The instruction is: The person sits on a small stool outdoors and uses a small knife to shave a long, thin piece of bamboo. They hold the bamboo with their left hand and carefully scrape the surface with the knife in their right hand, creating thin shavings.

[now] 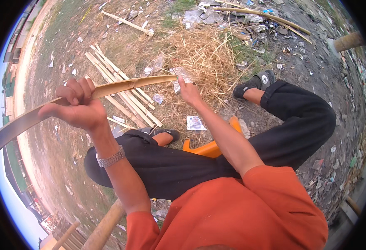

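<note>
A long split bamboo strip (120,86) is held up across the front of me, its wider end to the left. My left hand (78,102) is closed round it, fingers over the top and thumb along the near side. At the strip's narrow right end, my right hand (189,91) is closed, its fingertips against or right beside the tip. A small bit of green and a thin dark line show at those fingertips; what the right hand grips there is too small to make out. Several pale bamboo strips (126,98) lie in a loose pile on the ground beyond the left hand.
Dry straw-like shavings (206,54) heap up ahead. Part of an orange plastic seat (210,149) shows between my legs. A bamboo piece (126,21) lies far left, and long poles (266,16) lie far right among litter. A thick bamboo pole (104,225) stands at lower left.
</note>
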A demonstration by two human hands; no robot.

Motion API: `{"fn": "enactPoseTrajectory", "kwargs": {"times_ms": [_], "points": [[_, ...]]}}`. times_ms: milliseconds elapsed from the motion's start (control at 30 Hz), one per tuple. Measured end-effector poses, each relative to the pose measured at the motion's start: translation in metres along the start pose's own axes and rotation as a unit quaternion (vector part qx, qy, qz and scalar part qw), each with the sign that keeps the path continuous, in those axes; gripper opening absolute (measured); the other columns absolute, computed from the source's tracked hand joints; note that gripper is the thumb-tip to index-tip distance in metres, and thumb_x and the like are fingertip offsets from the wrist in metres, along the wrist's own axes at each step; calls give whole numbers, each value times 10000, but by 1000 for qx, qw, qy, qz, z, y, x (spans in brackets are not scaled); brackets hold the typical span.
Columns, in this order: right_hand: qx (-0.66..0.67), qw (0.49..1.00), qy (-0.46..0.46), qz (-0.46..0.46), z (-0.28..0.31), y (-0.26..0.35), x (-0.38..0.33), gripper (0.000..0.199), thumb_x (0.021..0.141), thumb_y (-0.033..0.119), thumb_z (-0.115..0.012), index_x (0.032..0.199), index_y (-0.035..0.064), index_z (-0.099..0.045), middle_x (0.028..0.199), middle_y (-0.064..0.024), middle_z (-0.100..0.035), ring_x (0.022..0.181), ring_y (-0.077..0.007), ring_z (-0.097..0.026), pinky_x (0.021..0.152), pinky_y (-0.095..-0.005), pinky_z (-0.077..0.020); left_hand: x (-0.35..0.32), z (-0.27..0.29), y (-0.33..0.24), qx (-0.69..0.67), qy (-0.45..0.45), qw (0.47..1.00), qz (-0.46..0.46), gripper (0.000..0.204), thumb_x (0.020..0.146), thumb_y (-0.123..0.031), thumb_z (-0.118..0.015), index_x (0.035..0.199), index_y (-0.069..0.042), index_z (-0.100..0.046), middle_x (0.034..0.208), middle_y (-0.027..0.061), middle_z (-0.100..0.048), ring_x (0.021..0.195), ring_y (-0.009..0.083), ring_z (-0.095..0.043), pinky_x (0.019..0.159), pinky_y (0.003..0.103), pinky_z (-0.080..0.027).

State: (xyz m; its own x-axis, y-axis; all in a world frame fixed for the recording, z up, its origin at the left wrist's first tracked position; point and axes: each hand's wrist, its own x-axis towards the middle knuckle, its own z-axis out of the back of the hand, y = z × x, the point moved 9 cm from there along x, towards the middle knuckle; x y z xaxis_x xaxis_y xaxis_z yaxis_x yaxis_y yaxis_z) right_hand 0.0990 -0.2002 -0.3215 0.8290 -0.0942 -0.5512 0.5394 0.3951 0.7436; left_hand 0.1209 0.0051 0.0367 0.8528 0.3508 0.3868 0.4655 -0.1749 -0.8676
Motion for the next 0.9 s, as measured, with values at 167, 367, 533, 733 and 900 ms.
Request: {"fn": "enactPoseTrajectory", "kwargs": {"times_ms": [167, 367, 533, 733, 900], "points": [[15, 992, 72, 103, 9, 91, -91, 790, 957, 536, -226, 717, -93, -640, 724, -330, -606, 777, -464, -614, 792, -507, -462, -11, -17, 5, -97, 221, 969, 50, 739, 703, -858, -319, 531, -143, -246, 498, -41, -170, 445, 94, -103, 463, 273, -127], [13, 999, 41, 31, 12, 67, -84, 753, 958, 504, -280, 680, -100, -632, 726, -345, -603, 757, -470, -612, 759, -509, -473, -18, -22, 4, -145, 290, 945, 49, 747, 682, -874, -309, 518, -146, -265, 464, -50, -181, 411, 91, -118, 441, 271, -122], [2, 999, 4, 39, 6, 45, -78, 760, 954, 506, -285, 672, -119, -614, 712, -360, -580, 755, -480, -606, 773, -511, -468, -22, -29, 4, -157, 329, 930, 48, 746, 684, -874, -310, 514, -149, -272, 458, -53, -181, 399, 86, -122, 427, 270, -117], [24, 997, -13, 76, 1, 48, -74, 775, 957, 510, -263, 682, -129, -604, 724, -373, -571, 773, -493, -599, 790, -520, -457, -23, -36, 7, -172, 343, 922, 56, 743, 686, -870, -323, 512, -149, -277, 459, -55, -173, 396, 83, -127, 425, 270, -117], [13, 999, -7, 41, -9, 21, -41, 784, 957, 517, -247, 710, -129, -615, 753, -372, -584, 788, -507, -595, 823, -526, -446, -19, -35, 5, -176, 337, 924, 50, 757, 669, -881, -304, 510, -140, -294, 451, -51, -190, 391, 85, -129, 418, 269, -120]]}}
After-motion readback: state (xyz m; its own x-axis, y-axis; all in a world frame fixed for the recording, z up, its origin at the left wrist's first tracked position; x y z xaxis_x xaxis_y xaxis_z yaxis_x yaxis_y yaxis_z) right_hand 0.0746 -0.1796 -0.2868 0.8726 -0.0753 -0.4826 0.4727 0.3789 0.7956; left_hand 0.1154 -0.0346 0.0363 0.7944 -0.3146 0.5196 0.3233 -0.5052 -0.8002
